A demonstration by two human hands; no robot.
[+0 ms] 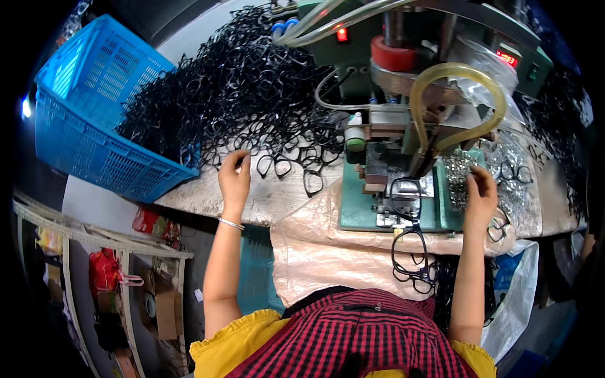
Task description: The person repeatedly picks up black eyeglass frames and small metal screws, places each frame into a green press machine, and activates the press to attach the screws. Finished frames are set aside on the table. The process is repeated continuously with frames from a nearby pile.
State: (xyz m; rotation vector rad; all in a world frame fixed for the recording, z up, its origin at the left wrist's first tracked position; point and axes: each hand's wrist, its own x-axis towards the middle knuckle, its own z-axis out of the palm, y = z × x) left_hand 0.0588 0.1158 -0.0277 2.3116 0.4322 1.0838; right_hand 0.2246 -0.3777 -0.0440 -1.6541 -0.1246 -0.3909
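We note thin black plastic spectacle frames point(280, 165), lenses empty, long axis left-right, on the worn tabletop point(271, 198). Left hand point(234, 176) pinches one; right hand point(481, 190) curls over small silver metal parts point(459, 173).

Black glasses frames point(252, 101) heaped beside a bright blue basket point(94, 113). The machine point(391, 126) is green with a red ring point(392, 53) and glowing red displays point(342, 34), plus a yellowish hose point(454, 79). Silvery metal bits point(460, 173) glint. Red-and-black checked apron point(353, 340), yellow sleeves point(220, 346), beige sacking point(315, 246).
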